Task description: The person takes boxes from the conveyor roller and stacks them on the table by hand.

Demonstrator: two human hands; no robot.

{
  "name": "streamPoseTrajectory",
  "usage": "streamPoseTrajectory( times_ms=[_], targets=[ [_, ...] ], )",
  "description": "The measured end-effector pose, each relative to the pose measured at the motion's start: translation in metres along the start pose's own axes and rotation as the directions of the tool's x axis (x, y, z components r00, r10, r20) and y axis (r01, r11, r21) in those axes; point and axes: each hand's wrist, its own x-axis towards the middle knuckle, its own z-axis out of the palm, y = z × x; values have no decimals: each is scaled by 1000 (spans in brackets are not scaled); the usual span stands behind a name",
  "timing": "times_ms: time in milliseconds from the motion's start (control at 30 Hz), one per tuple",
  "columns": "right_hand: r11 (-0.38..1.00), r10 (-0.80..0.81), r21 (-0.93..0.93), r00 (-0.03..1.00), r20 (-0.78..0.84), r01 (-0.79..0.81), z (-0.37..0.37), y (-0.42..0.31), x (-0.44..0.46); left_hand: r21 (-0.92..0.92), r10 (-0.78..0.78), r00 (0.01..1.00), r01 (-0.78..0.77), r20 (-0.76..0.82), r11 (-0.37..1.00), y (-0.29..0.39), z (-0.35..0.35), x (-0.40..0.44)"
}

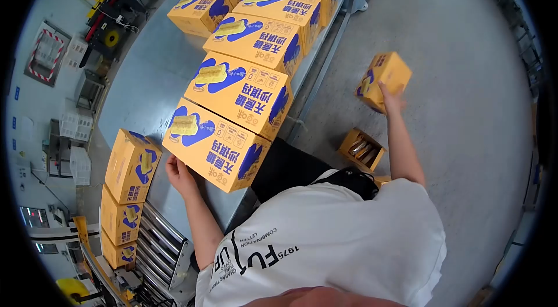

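My right hand (392,99) is out to the right above the floor, its fingers pressed on a yellow carton (383,77) with blue print, slightly blurred and tilted. On the left, my left hand (181,177) lies against the lower left side of the nearest yellow carton (218,141) on the table, with its fingers stretched out and partly hidden by the box edge. That carton shows a blue patch, a picture of a snack bar and Chinese lettering. It stands at the near end of a row of matching cartons (241,89).
The cartons stand on a grey metal table (136,83). To the left, several upright cartons (131,170) line up beside a roller conveyor (160,243). On the floor at right is an opened carton (361,150) with wrapped items inside. Machinery (110,22) stands at upper left.
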Motion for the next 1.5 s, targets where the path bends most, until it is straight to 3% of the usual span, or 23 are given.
streamPoseTrajectory(
  times_ms=[100,200,267,333,433,467,500,533,633,700,767,867,967,1067,1133,1200,1333,1500],
  targets=[
    [979,60,-203,989,135,-31,13,4,20,184,199,980,-191,-28,964,21,-17,23],
    [993,-37,-99,970,240,63,28,11,52,520,417,907,-384,57,763,72,-54,72],
    [987,-158,36,956,248,154,36,9,65,726,479,872,-394,102,564,99,-76,119],
    [964,-249,160,928,278,211,15,-29,36,810,359,919,-332,163,483,106,-108,174],
    [908,-364,304,900,241,286,-22,-92,-22,978,190,978,-123,90,171,49,-167,238],
    [880,-411,352,883,227,319,-24,-111,-36,975,-47,999,-6,16,224,47,-168,231],
    [827,-485,437,843,232,355,-24,-123,-44,958,-279,958,137,-64,251,48,-167,225],
    [761,-561,524,794,235,383,-23,-133,-54,979,-266,964,79,-27,188,42,-170,226],
    [648,-728,511,656,198,565,-37,-183,-112,977,-251,966,111,-63,184,47,-156,201],
    [543,-817,540,555,160,643,-47,-216,-153,914,-179,984,74,-2,398,68,-153,170],
    [432,-892,593,419,171,680,-51,-248,-188,868,-276,939,-44,205,494,74,-172,156],
    [261,-965,667,194,175,698,-57,-290,-248,921,-353,889,-164,293,354,140,-158,104],
    [34,-985,698,-93,143,715,-58,-324,-305,834,-99,930,-267,354,483,138,-163,84],
    [-179,-920,682,-367,140,709,-69,-346,-368,848,175,915,-402,363,345,189,-122,51],
    [-462,-792,551,-603,96,695,-70,-355,-403,850,337,845,-493,416,187,221,-104,34],
    [-625,-696,457,-717,40,633,-70,-359,-431,849,438,767,-528,470,15,248,-85,26],
    [-698,-650,362,-759,40,617,-57,-363,-469,829,574,709,-552,410,88,291,-67,18],
    [-777,-627,-22,-777,-55,629,-84,-364,-448,691,738,458,-722,495,-15,309,-37,3]
  ],
)
